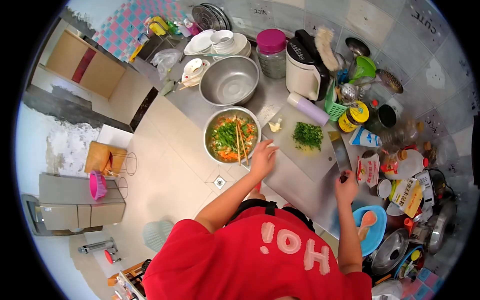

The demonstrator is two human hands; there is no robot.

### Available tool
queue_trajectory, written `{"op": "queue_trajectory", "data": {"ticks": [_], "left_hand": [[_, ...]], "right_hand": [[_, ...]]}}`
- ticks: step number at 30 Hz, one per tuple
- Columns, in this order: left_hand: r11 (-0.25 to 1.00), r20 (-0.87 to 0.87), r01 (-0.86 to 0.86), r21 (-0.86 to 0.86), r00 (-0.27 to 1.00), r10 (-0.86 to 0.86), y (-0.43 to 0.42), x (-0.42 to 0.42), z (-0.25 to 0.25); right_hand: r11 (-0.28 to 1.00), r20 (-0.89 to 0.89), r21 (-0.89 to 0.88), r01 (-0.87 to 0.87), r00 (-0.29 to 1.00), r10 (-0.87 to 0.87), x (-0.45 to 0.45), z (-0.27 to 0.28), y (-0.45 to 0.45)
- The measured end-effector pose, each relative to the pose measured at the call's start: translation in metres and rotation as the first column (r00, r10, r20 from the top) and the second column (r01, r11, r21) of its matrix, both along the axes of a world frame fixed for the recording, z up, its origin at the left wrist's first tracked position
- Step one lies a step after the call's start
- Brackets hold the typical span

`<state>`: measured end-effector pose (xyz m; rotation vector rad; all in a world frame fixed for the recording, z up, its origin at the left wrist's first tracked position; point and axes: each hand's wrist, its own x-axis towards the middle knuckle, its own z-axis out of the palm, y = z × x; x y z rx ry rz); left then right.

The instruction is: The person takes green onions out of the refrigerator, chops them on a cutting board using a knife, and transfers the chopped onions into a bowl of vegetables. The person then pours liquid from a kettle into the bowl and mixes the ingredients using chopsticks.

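My right hand is closed around the dark handle of a kitchen knife, whose broad blade lies along the right edge of the cutting board. A pile of chopped green herbs sits on that board, with a small pale piece like garlic or ginger to its left. My left hand is open, fingers spread, beside the rim of a steel bowl. Inside the bowl are shredded carrot and chopped greens, with wooden chopsticks resting in them.
Behind the filled bowl stands a larger steel basin, near stacked white dishes. A soy milk maker, a jar with a purple lid and several bottles line the wall. A blue basin is at my right.
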<state>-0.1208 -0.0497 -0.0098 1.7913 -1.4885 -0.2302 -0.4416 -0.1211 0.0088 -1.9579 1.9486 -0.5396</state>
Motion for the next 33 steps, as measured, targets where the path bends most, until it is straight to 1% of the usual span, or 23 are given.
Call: {"op": "queue_trajectory", "data": {"ticks": [1,4,6,7,10,11,13,15,17,19,20,21,24,25,26,27,28,30,32,33], "left_hand": [[0.997,0.0,-0.067,-0.033,0.998,0.067,0.006,0.009,0.006],[0.985,-0.187,-0.167,-0.052,0.97,0.154,0.029,0.056,0.006],[0.971,-0.159,-0.236,-0.037,0.961,0.227,0.047,0.092,0.008],[0.963,-0.143,-0.268,-0.028,0.955,0.261,0.056,0.11,0.008],[0.935,-0.173,-0.354,-0.023,0.923,0.345,0.079,0.163,-0.01],[0.938,-0.151,-0.345,-0.021,0.929,0.338,0.086,0.178,-0.014],[0.946,-0.111,-0.324,-0.017,0.941,0.32,0.09,0.196,-0.013],[0.947,-0.112,-0.321,-0.026,0.942,0.316,0.086,0.199,-0.009],[0.933,-0.085,-0.358,-0.022,0.931,0.355,0.085,0.202,-0.003],[0.866,-0.061,-0.493,0.087,0.865,0.498,0.083,0.211,-0.021],[0.823,-0.039,-0.552,0.137,0.827,0.561,0.085,0.217,-0.033],[0.816,0.028,-0.548,0.185,0.833,0.553,0.086,0.226,-0.04],[0.804,-0.249,-0.423,0.418,0.797,0.55,0.09,0.248,-0.04],[0.805,-0.408,-0.304,0.509,0.738,0.537,0.092,0.253,-0.039],[0.8,-0.549,-0.169,0.576,0.645,0.531,0.095,0.259,-0.035],[0.789,-0.664,-0.026,0.614,0.524,0.533,0.098,0.264,-0.028],[0.775,-0.749,0.118,0.62,0.383,0.541,0.099,0.267,-0.025],[0.834,-0.808,0.136,0.535,0.371,0.458,0.105,0.266,-0.03],[0.873,-0.855,0.179,0.453,0.362,0.37,0.109,0.265,-0.037],[0.881,-0.854,0.147,0.45,0.36,0.377,0.11,0.261,-0.036]], "right_hand": [[1.0,0.017,-0.016,0.014,1.0,-0.014,0.007,-0.015,0.0],[0.998,0.053,-0.058,0.036,0.998,-0.033,0.018,-0.065,-0.002],[0.997,0.056,-0.071,0.02,0.998,-0.016,0.025,-0.084,0.003],[0.998,0.082,-0.039,0.042,0.996,-0.039,0.032,-0.087,0.005],[0.982,-0.152,-0.136,0.134,0.976,-0.154,0.058,-0.087,0.012],[0.973,-0.173,-0.202,0.114,0.973,-0.15,0.066,-0.084,0.017],[0.942,-0.226,-0.329,0.068,0.963,-0.148,0.096,-0.059,0.022],[0.933,-0.088,-0.36,-0.006,0.996,-0.028,0.117,-0.071,0.022],[0.914,0.046,-0.378,-0.145,0.984,0.175,0.169,-0.041,0.034],[0.936,0.222,-0.248,-0.251,0.926,0.307,0.217,-0.027,0.052],[0.922,0.207,-0.195,-0.336,0.904,0.373,0.237,-0.017,0.062],[0.898,0.195,-0.145,-0.415,0.878,0.437,0.254,-0.011,0.07],[0.798,0.107,-0.131,-0.589,0.792,0.602,0.287,-0.019,0.083],[0.78,0.097,-0.147,-0.609,0.776,0.624,0.293,-0.024,0.087],[0.76,0.087,-0.164,-0.629,0.758,0.646,0.298,-0.03,0.09],[0.738,0.076,-0.182,-0.65,0.739,0.669,0.302,-0.032,0.094],[0.742,0.086,-0.196,-0.641,0.743,0.664,0.304,-0.034,0.1],[0.747,0.102,-0.233,-0.622,0.748,0.655,0.308,-0.034,0.108],[0.741,0.143,-0.187,-0.645,0.728,0.67,0.309,-0.045,0.117],[0.739,0.161,-0.166,-0.653,0.721,0.674,0.307,-0.051,0.122]]}}
